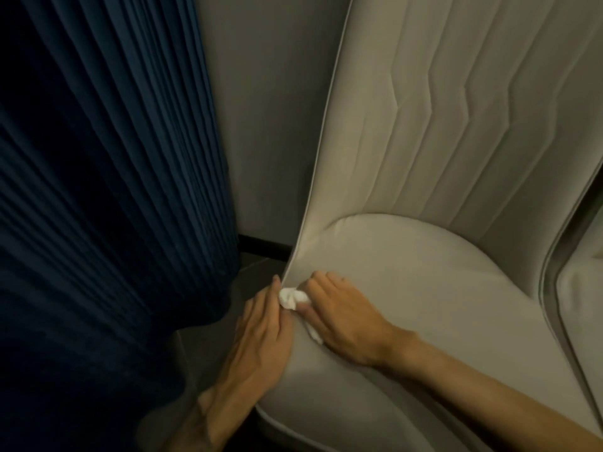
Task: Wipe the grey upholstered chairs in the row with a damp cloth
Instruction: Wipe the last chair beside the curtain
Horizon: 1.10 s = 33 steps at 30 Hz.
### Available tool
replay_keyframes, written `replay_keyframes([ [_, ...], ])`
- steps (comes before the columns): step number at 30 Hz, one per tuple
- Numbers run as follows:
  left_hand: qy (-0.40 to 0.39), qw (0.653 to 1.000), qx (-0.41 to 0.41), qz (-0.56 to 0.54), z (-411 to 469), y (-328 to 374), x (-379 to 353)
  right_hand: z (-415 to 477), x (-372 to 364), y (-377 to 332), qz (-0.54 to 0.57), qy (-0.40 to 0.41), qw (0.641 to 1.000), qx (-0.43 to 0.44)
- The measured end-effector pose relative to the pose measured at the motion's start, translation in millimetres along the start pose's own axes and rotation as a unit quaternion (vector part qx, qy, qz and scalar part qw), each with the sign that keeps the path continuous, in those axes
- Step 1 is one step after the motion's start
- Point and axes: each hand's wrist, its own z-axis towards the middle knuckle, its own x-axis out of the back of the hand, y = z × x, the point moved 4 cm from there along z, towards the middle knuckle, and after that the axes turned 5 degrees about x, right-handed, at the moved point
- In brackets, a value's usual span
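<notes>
right hand (pixel 342 321) fingers curled on white cloth (pixel 292 298), pressing it at left edge of grey chair (pixel 424 288) seat. left hand (pixel 261 324) flat, fingers straight, against seat side, holds nothing.

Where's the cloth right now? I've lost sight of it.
Head view, lower centre: the white cloth is bunched under the right hand at the left seat edge of the grey chair, with the left hand just beside it.

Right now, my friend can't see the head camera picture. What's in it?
The right hand holds a white cloth against the left edge of a grey chair seat, while the left hand rests on the chair's side. A dark blue curtain hangs beside it.
</notes>
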Motion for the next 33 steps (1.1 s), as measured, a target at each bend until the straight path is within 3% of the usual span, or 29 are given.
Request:
replay_keyframes([
  [7,0.052,0.998,-0.037,0.018,-11.9,2.1,6.8,1.0,26.5,41.8,-0.101,0.028,0.978,-0.181],
  [10,0.091,0.994,-0.034,-0.053,-14.7,-1.2,9.4,-13.8,9.6,-13.5,-0.062,0.048,0.989,-0.125],
  [14,0.084,0.989,-0.038,-0.117,-17.9,-1.1,10.0,-37.2,-2.4,-64.0,-0.056,-0.015,0.998,-0.027],
  [20,0.06,0.991,-0.03,-0.116,-16.5,1.1,14.0,-25.2,17.4,-16.5,-0.104,-0.006,0.986,-0.131],
  [23,0.066,0.989,-0.015,-0.13,-20.5,-6.7,15.5,-21.8,8.6,-24.1,-0.106,0.019,0.985,-0.138],
  [28,0.099,0.981,0.015,-0.169,-34.4,-32.1,14.9,-17.3,-5.4,-73.5,-0.076,-0.011,0.997,-0.024],
  [30,0.08,0.975,0.017,-0.209,-42.4,-38.2,14.1,-26.1,-10.0,-97.6,-0.09,-0.027,0.995,0.038],
  [33,0.043,0.973,0.006,-0.227,-53.5,-44.1,12.2,-40.8,-6.6,-110.6,-0.043,-0.078,0.994,0.064],
])
